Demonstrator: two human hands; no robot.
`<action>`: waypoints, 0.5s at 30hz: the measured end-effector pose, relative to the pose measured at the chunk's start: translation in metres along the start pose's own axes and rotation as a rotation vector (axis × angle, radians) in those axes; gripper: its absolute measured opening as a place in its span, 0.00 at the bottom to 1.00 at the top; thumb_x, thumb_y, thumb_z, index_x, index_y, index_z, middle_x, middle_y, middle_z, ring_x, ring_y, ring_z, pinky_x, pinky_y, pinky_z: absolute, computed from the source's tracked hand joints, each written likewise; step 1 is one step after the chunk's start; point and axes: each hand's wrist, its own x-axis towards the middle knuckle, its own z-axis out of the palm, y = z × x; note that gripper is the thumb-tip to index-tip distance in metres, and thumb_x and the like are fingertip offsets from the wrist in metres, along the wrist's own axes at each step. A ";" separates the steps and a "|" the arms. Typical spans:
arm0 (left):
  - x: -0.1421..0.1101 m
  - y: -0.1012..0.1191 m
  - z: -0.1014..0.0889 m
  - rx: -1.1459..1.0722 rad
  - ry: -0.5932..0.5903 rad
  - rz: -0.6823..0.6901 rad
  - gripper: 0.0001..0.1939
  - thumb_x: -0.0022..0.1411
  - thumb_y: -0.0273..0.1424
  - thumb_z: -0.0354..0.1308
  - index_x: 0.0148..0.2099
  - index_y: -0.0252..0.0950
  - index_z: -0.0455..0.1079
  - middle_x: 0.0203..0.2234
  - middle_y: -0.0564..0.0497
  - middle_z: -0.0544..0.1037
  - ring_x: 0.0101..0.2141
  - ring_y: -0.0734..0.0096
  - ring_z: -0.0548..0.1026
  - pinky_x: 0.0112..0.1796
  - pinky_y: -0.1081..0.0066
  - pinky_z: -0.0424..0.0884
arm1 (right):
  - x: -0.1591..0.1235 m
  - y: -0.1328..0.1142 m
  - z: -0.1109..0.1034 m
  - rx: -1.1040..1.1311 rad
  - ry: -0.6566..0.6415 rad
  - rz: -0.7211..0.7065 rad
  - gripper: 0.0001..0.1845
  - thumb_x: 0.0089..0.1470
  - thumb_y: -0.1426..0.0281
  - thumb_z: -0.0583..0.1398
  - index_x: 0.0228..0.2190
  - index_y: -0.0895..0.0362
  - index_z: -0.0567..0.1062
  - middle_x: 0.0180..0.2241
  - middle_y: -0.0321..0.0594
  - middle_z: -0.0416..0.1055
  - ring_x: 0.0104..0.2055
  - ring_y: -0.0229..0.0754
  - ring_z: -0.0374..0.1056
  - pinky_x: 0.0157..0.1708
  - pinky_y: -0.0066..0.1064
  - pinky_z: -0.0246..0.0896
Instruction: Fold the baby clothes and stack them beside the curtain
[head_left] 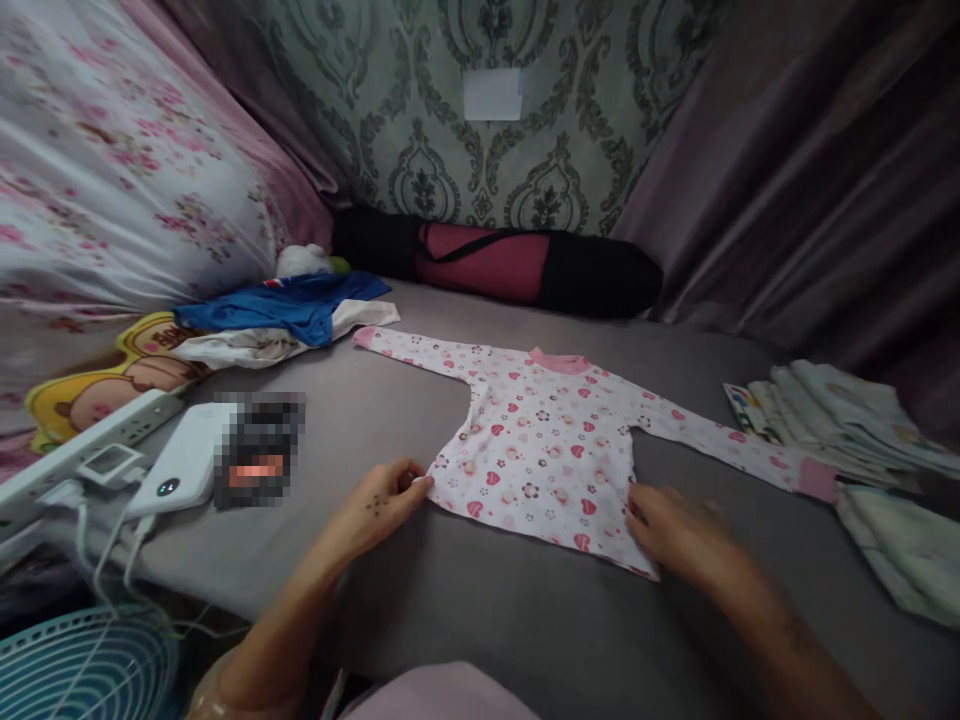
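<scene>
A small long-sleeved shirt (529,450), white with pink hearts, flowers and little figures, is spread out with its pink collar away from me and both sleeves stretched sideways. My left hand (386,505) pinches its lower left corner between thumb and fingers. At the lower right side, my right hand (675,530) has its fingers closed on the shirt's edge, a little above the hem corner. That hand is slightly blurred, and its thumb is hard to make out. Under the shirt lies a grey sheet (480,610).
Folded cloths (840,415) are stacked at the right, with another folded cloth (907,550) nearer. Left are a blue garment (277,305), a yellow cartoon cushion (75,405), a power strip (135,425), a white power bank (184,460) with cables and a fan (82,665). A long black-and-red bag (487,265) lies behind.
</scene>
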 end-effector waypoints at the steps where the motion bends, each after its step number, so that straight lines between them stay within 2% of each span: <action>1: 0.000 0.000 0.000 0.008 -0.003 0.000 0.20 0.58 0.46 0.52 0.39 0.34 0.71 0.23 0.54 0.70 0.25 0.71 0.66 0.25 0.73 0.57 | 0.007 -0.015 -0.004 -0.020 0.040 -0.039 0.09 0.55 0.71 0.54 0.28 0.55 0.73 0.31 0.45 0.74 0.34 0.46 0.69 0.30 0.32 0.50; 4: -0.002 -0.003 0.000 -0.007 -0.027 0.029 0.19 0.56 0.45 0.56 0.41 0.34 0.70 0.24 0.55 0.70 0.26 0.71 0.66 0.26 0.73 0.57 | 0.035 -0.067 -0.011 0.084 0.167 -0.299 0.15 0.61 0.71 0.47 0.33 0.55 0.73 0.35 0.44 0.74 0.39 0.44 0.69 0.37 0.32 0.55; 8: -0.007 -0.004 0.001 -0.063 -0.036 0.086 0.16 0.57 0.41 0.55 0.42 0.35 0.69 0.25 0.55 0.69 0.27 0.72 0.65 0.27 0.74 0.58 | 0.084 -0.126 -0.006 0.249 0.296 -0.562 0.19 0.59 0.78 0.45 0.46 0.59 0.70 0.48 0.47 0.70 0.52 0.42 0.64 0.51 0.30 0.54; 10: -0.011 -0.001 0.003 -0.082 -0.015 0.138 0.13 0.58 0.38 0.53 0.41 0.35 0.69 0.26 0.55 0.68 0.27 0.73 0.64 0.28 0.74 0.59 | 0.106 -0.142 0.003 0.307 0.334 -0.599 0.23 0.58 0.78 0.45 0.53 0.63 0.66 0.55 0.50 0.65 0.57 0.42 0.59 0.56 0.30 0.51; 12: -0.013 0.005 0.006 -0.087 0.028 0.177 0.11 0.59 0.36 0.52 0.40 0.36 0.69 0.27 0.54 0.68 0.28 0.73 0.63 0.29 0.74 0.59 | 0.123 -0.150 0.014 0.332 0.355 -0.564 0.26 0.58 0.76 0.44 0.57 0.66 0.61 0.59 0.52 0.59 0.62 0.44 0.53 0.59 0.33 0.47; 15: -0.012 0.014 0.012 -0.119 0.081 0.143 0.10 0.57 0.32 0.51 0.40 0.36 0.69 0.27 0.54 0.68 0.27 0.74 0.63 0.29 0.75 0.59 | 0.134 -0.152 0.030 0.324 0.338 -0.491 0.28 0.61 0.72 0.43 0.61 0.67 0.57 0.64 0.52 0.52 0.66 0.47 0.45 0.63 0.39 0.39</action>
